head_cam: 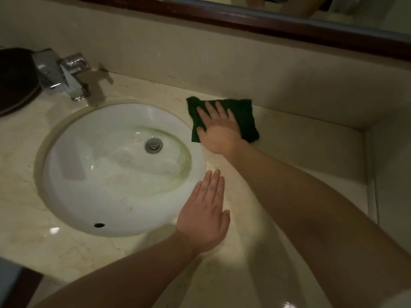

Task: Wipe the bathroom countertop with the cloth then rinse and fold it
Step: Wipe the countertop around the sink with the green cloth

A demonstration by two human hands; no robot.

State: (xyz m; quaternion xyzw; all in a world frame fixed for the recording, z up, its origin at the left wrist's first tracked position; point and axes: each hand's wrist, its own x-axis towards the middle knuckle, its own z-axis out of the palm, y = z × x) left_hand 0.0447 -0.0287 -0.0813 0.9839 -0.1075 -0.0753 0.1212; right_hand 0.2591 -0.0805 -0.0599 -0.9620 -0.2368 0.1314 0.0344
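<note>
A dark green cloth (246,116) lies flat on the beige marble countertop (307,158), to the right of the sink and close to the back wall. My right hand (219,130) presses down on it with the palm flat and the fingers spread, covering its middle and lower left part. My left hand (204,210) rests flat and open on the countertop at the sink's right rim, holding nothing. The white round sink (73,156) holds a little water around its metal drain (154,145).
A chrome faucet (64,74) stands behind the sink at the upper left, with a dark round object (13,81) beside it. A beige backsplash (222,63) and a dark-framed mirror (244,21) run along the back. A side wall (391,174) closes the counter on the right.
</note>
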